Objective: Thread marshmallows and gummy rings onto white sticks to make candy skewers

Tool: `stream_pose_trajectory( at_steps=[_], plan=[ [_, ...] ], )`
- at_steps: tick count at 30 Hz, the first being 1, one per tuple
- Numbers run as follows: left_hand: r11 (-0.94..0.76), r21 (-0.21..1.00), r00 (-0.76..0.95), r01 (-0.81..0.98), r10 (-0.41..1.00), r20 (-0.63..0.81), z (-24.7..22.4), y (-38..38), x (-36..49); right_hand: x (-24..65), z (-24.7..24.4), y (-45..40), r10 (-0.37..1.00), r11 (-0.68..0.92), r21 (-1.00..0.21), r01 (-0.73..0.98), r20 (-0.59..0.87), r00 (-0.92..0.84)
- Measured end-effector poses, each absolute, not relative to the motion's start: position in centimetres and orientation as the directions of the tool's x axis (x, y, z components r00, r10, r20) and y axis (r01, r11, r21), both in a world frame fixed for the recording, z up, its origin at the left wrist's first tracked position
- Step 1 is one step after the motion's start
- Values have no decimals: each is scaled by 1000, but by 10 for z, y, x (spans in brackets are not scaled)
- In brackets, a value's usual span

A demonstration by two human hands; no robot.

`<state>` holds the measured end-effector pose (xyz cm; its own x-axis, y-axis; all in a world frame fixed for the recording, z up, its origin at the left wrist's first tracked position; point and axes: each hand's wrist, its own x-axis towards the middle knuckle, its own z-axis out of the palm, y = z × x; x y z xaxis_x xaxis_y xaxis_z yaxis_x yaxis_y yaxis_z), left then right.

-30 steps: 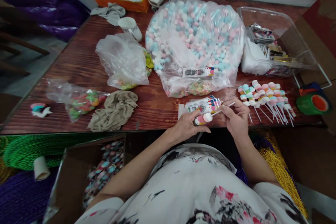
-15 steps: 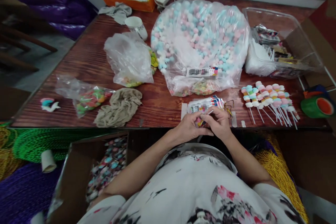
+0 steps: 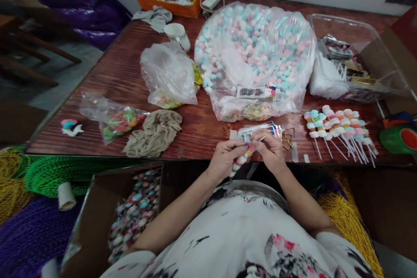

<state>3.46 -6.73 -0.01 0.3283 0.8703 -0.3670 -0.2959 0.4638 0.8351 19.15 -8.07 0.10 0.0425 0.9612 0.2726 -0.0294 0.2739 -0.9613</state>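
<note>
Both hands meet at the table's front edge around a marshmallow skewer (image 3: 240,163) in a clear printed bag, tilted with its candies down toward my lap. My left hand (image 3: 224,159) is closed, thumb and fingers pinching the bag near its top. My right hand (image 3: 271,150) pinches at the white stick end (image 3: 262,138). How the fingers share the bag's opening is hard to see. Just behind the hands lies a stack of flat printed bags (image 3: 260,129). Gold twist ties (image 3: 288,138) rest to the right of that stack.
Finished-looking marshmallow skewers (image 3: 339,124) lie at the right, near a green tape roll (image 3: 395,139). Behind are a big bag of marshmallows (image 3: 257,43) and a clear bin (image 3: 345,19). Leftward sit a rag (image 3: 158,132), gummy candy bag (image 3: 120,121) and mug (image 3: 177,34).
The marshmallow part of the skewer now shows below my left hand, where the fingers covered it before. My left hand has turned and shifted slightly left. The whole view has shifted a little.
</note>
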Motion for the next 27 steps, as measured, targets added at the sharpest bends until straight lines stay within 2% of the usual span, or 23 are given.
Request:
stream_pose_trajectory(
  at_steps=[2,4,6,8,10,12,14,16,19,24,26,27],
  plan=[
    [366,880,193,-301,928,-320,-4,-65,33,186,-8,-86,969,209,-973,-98,193,153],
    [241,939,98,-246,970,-223,-6,-63,32,179,-15,-92,972,162,-979,-123,137,190],
    [124,980,82,-156,990,-112,-6,-64,31,171,-19,-95,973,162,-985,-59,150,173],
    [78,992,131,-95,989,-65,-5,-65,32,167,-19,-95,956,226,-974,34,228,186],
    [150,982,216,-118,969,-122,-3,-67,32,167,-18,-93,920,319,-938,134,340,195],
    [322,928,346,-187,906,-244,-1,-68,30,170,-18,-90,889,394,-889,233,433,150],
    [475,850,462,-230,822,-334,1,-68,26,171,-21,-91,873,429,-857,285,475,113],
    [553,806,543,-209,751,-375,3,-67,22,169,-26,-93,863,433,-859,274,483,150],
    [595,793,640,-133,662,-389,4,-63,16,163,-33,-96,855,416,-878,237,466,227],
    [613,789,688,-35,588,-425,2,-56,9,172,-24,-89,878,380,-882,279,439,190],
    [627,779,698,-14,564,-441,1,-56,7,184,-16,-86,821,450,-789,417,550,154],
    [637,771,705,-16,554,-443,0,-57,6,191,-13,-86,778,515,-690,509,625,61]
  ],
)
